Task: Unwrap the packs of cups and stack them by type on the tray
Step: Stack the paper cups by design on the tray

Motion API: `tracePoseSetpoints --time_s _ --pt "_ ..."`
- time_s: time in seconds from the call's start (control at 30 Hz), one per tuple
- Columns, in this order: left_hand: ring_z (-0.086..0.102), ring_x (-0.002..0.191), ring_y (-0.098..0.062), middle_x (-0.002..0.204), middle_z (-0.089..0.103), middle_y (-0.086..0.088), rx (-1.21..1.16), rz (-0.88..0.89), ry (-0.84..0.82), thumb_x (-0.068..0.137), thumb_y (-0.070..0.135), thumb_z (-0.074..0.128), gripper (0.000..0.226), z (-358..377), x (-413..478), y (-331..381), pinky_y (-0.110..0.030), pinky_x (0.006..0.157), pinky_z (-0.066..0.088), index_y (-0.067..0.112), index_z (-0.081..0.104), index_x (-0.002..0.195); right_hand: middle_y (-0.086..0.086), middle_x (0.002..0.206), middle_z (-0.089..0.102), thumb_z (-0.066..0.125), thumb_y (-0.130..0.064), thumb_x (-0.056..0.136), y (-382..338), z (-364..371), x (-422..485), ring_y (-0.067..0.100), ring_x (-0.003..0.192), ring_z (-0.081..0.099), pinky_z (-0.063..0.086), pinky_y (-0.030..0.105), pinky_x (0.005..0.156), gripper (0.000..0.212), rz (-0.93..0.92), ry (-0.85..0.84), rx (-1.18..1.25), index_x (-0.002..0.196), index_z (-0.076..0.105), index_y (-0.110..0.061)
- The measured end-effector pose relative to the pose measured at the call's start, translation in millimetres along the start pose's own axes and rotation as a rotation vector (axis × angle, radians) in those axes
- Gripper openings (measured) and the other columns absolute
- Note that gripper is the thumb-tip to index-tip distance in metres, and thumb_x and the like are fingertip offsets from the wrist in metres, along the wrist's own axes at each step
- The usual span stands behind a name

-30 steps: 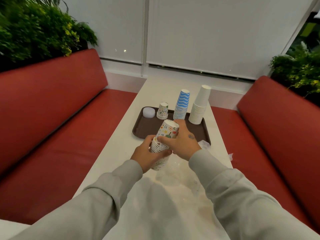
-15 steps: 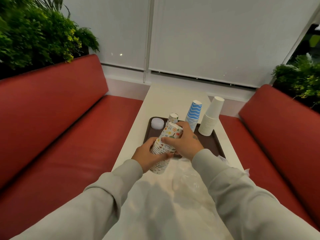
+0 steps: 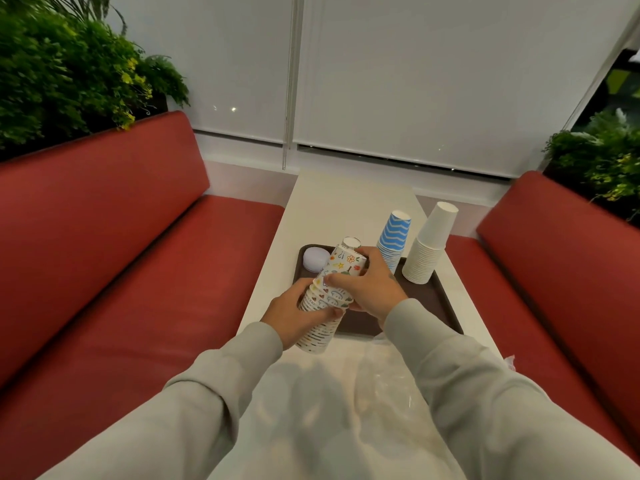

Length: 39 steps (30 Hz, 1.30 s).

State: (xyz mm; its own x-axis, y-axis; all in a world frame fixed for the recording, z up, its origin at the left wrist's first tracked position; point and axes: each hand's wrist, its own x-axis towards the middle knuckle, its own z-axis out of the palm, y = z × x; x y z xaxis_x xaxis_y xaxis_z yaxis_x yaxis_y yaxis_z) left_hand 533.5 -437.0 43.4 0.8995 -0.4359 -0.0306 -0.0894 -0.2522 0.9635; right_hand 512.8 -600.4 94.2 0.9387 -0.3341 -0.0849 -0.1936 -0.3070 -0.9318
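Both hands hold a tilted stack of flower-print cups (image 3: 329, 299) over the near left part of the brown tray (image 3: 440, 306). My left hand (image 3: 294, 313) grips the lower part of the stack. My right hand (image 3: 370, 285) grips its upper cups. A short stack of the same print (image 3: 351, 242) peeks out behind it on the tray. A blue wave-striped stack (image 3: 394, 240) and a plain white stack (image 3: 429, 244) stand upside down at the tray's far right.
A small white lid-like disc (image 3: 316, 258) lies in the tray's far left corner. Clear plastic wrap (image 3: 391, 375) lies crumpled on the white table (image 3: 346, 202) near me. Red benches (image 3: 138, 271) flank the table, with plants behind them.
Both hands have carried the flower-print stack forward over the tray's near left part, closer to the short printed stack. My view has tilted down and moved closer.
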Motion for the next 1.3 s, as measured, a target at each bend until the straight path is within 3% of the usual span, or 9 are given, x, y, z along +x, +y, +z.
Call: tracePoseSetpoints --time_s 0.27,0.43,0.63,0.77,0.9,1.0,1.1,1.2,1.3 --pt "0.066 0.095 -0.006 0.104 0.069 0.016 0.03 -0.035 0.015 0.076 0.046 0.08 0.046 -2 49 -9 -0.025 0.08 0.053 0.043 0.056 0.116 0.0 0.114 0.065 0.087 -0.027 0.07 7 1 48 0.021 0.1 0.068 0.062 0.046 0.078 0.073 0.064 -0.04 0.069 0.129 0.044 -0.034" --pt "0.065 0.095 -0.004 0.106 0.069 0.015 0.045 -0.054 0.012 0.078 0.045 0.079 0.048 6 84 -14 -0.021 0.076 0.05 0.04 0.057 0.12 -0.003 0.116 0.065 0.09 -0.034 0.056 30 5 81 0.02 0.107 0.066 0.062 0.046 0.08 0.092 0.061 -0.038 0.065 0.133 0.04 -0.038" --pt "0.064 0.099 -0.007 0.11 0.066 0.017 0.093 -0.09 -0.026 0.081 0.048 0.075 0.05 7 121 -28 -0.03 0.086 0.051 0.047 0.049 0.124 -0.002 0.117 0.065 0.091 -0.025 0.065 43 -1 124 0.018 0.105 0.067 0.06 0.045 0.087 0.086 0.061 -0.038 0.105 0.133 0.039 -0.03" --pt "0.062 0.102 -0.011 0.114 0.064 0.014 0.088 -0.138 0.009 0.079 0.047 0.077 0.058 3 138 -40 -0.035 0.089 0.053 0.041 0.048 0.129 0.0 0.121 0.06 0.089 -0.026 0.07 32 -16 159 0.02 0.107 0.065 0.057 0.046 0.092 0.081 0.036 0.041 0.125 0.13 0.034 -0.033" --pt "0.062 0.099 -0.008 0.117 0.064 0.01 0.02 -0.174 0.075 0.08 0.045 0.077 0.057 -4 149 -44 -0.023 0.074 0.048 0.035 0.049 0.13 0.002 0.127 0.053 0.088 -0.026 0.071 20 -32 195 0.024 0.113 0.061 0.055 0.048 0.096 0.088 -0.03 0.107 0.069 0.138 0.032 -0.037" --pt "0.062 0.096 -0.003 0.113 0.064 0.013 -0.031 -0.179 0.105 0.082 0.046 0.074 0.05 -10 157 -44 -0.019 0.069 0.045 0.033 0.052 0.125 0.0 0.124 0.056 0.086 -0.027 0.073 17 -38 210 0.023 0.11 0.062 0.056 0.044 0.095 0.084 -0.094 0.122 -0.057 0.138 0.033 -0.037" --pt "0.064 0.099 -0.007 0.114 0.067 0.013 -0.102 -0.183 0.122 0.083 0.047 0.072 0.048 -13 165 -47 -0.023 0.075 0.05 0.03 0.055 0.124 -0.002 0.119 0.055 0.082 -0.024 0.079 19 -37 218 0.021 0.105 0.06 0.054 0.035 0.091 0.082 -0.141 0.122 -0.185 0.142 0.03 -0.033" --pt "0.067 0.098 -0.009 0.111 0.069 0.011 -0.233 -0.215 0.139 0.087 0.042 0.069 0.038 -14 171 -48 -0.027 0.075 0.052 0.029 0.057 0.121 -0.002 0.116 0.055 0.081 -0.022 0.08 28 -32 227 0.019 0.101 0.06 0.05 0.026 0.078 0.081 -0.152 0.108 -0.235 0.141 0.028 -0.032" --pt "0.068 0.098 -0.013 0.112 0.071 0.006 -0.355 -0.273 0.138 0.09 0.039 0.066 0.034 -14 175 -49 -0.033 0.08 0.055 0.028 0.058 0.122 -0.001 0.113 0.054 0.08 -0.02 0.082 38 -26 237 0.019 0.099 0.059 0.048 0.025 0.076 0.08 -0.147 0.109 -0.269 0.142 0.027 -0.029"
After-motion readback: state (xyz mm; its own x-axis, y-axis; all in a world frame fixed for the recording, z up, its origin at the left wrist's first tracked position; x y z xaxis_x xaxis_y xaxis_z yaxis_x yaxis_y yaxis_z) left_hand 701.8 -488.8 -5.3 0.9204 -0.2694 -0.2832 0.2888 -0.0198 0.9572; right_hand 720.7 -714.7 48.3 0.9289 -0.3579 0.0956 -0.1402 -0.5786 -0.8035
